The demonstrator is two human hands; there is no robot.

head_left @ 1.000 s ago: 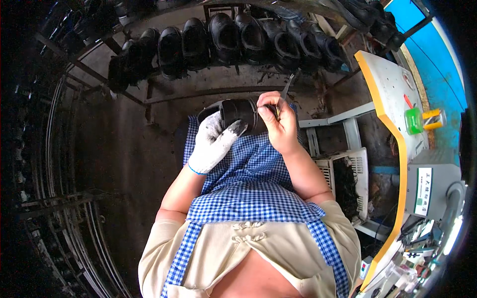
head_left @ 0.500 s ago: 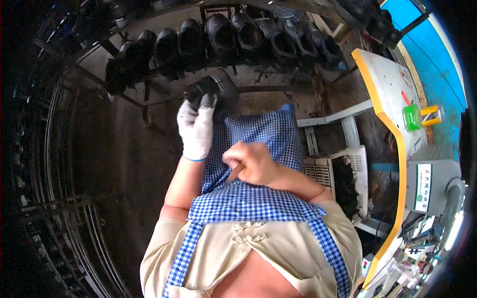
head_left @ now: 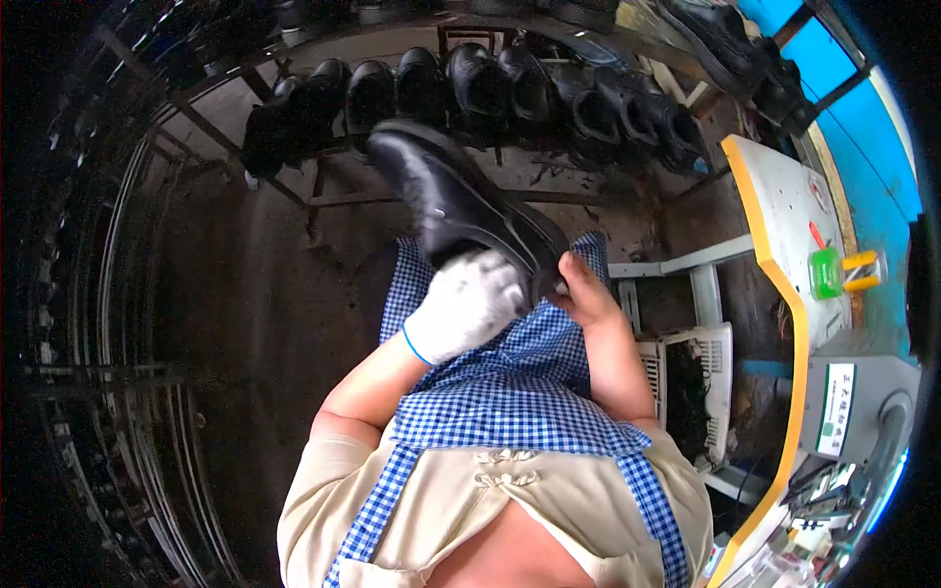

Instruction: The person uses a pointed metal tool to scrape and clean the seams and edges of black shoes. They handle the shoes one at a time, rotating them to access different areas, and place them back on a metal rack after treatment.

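Observation:
A black leather shoe (head_left: 431, 186) is held tilted over my lap, its toe toward the far left and its heel toward me on the right. My left hand (head_left: 469, 302), in a white glove with a blue cuff edge, grips the shoe at its opening, its fingers closed and partly inside. At the heel end my bare right hand (head_left: 591, 294) presses its thumb against the sole's edge. The right fingers are mostly hidden beneath, so I cannot tell whether a small tool is also in them. The blue checked apron (head_left: 510, 412) lies below both hands.
A rack ahead holds a row of black shoes (head_left: 480, 83). To the right is a white worktable with a yellow edge (head_left: 774, 265), bearing a green container (head_left: 825, 272) and a grey machine (head_left: 863, 392). A white plastic crate (head_left: 718, 392) with dark scraps stands below it.
The shoe has swung round, its toe now pointing far left. My left hand has moved nearer and right. The right hand, earlier holding a brownish strip-like thing near the apron, has come to the heel.

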